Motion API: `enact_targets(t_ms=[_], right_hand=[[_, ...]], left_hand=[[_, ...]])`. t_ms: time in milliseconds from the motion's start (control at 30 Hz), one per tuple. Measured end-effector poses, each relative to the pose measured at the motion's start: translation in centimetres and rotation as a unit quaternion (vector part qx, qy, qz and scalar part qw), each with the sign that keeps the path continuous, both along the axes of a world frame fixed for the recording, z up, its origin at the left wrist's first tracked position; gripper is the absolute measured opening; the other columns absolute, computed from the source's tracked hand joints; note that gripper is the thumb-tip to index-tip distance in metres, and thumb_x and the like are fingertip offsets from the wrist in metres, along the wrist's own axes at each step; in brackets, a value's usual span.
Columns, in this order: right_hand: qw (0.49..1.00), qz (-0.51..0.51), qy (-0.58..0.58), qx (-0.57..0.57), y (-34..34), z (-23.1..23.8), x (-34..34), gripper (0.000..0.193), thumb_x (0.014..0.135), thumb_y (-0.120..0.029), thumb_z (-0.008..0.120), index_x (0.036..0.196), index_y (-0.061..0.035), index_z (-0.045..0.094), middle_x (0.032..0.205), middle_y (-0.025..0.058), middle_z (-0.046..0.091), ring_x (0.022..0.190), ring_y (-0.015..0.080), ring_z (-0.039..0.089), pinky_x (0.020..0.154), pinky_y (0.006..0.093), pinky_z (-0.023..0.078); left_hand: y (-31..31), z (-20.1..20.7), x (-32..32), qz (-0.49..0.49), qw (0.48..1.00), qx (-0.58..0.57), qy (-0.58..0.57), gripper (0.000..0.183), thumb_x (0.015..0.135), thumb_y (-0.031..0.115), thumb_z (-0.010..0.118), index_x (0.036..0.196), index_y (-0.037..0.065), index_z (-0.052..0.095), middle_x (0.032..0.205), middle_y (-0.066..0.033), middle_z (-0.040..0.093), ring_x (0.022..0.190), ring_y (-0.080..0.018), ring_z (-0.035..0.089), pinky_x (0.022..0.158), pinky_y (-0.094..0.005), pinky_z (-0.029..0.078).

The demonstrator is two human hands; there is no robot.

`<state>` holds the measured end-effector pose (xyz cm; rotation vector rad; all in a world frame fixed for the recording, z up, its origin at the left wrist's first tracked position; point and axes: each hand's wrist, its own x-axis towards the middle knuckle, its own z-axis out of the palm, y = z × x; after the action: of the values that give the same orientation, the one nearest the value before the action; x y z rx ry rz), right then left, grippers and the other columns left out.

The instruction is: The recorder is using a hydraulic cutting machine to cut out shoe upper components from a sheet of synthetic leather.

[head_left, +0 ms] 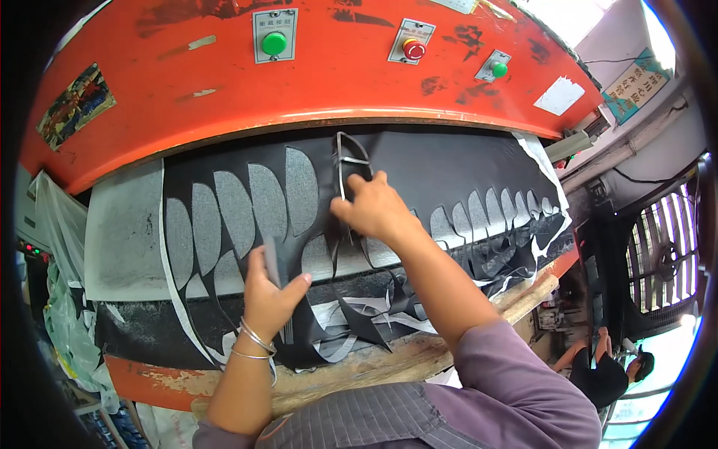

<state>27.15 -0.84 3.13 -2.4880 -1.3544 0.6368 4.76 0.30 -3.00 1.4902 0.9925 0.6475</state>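
A sheet of black leather-like material (441, 161) lies on a pale cutting board (123, 232), with rows of curved, half-leaf-shaped holes cut through it. At the far middle, a curved metal cutting die (353, 159) with a crossbar rests on this sheet, and the fingers of my right hand (374, 209) grip its near part. My left hand (273, 295) is nearer me and to the left, above the cut area. Between its thumb and fingers is a slim grey cut piece (271, 262), smeared by motion. Bangles circle my left wrist.
An orange press (321, 82) spans the far side, with green buttons (274, 43) and a red button (413, 49). Ragged black scraps (359, 318) hang toward a worn wooden edge (419, 359). Clear plastic (63, 224) drapes at left. Another person (606, 374) is at far right.
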Motion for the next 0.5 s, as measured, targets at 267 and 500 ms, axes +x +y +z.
enact_targets(t_ms=[267, 500], right_hand=[[0.986, 0.121, 0.029, 0.114, -2.4, -5.4, 6.5, 0.084, 0.066, -0.05, 0.08, 0.129, -0.0029, 0.052, 0.13, 0.0248, 0.048, 0.129, 0.0395, 0.041, 0.106, 0.0445, 0.035], [0.962, 0.136, -0.055, 0.231, -3.2, -9.2, 5.0, 0.064, 0.06, -0.042, 0.085, 0.106, -0.006, 0.059, 0.133, 0.0301, 0.047, 0.136, 0.0418, 0.033, 0.11, 0.0519, 0.024]], left_hand=[[-0.9, -0.8, 3.9, -0.196, 0.906, 0.361, 0.107, 0.051, 0.063, 0.019, 0.075, 0.103, 0.001, 0.05, 0.127, -0.0235, 0.051, 0.123, -0.0382, 0.047, 0.104, -0.0462, 0.035], [-1.1, -2.6, 4.1, -0.208, 0.882, 0.391, 0.159, 0.053, 0.061, 0.023, 0.077, 0.101, -0.001, 0.052, 0.138, -0.0267, 0.044, 0.133, -0.0383, 0.039, 0.111, -0.0491, 0.027]])
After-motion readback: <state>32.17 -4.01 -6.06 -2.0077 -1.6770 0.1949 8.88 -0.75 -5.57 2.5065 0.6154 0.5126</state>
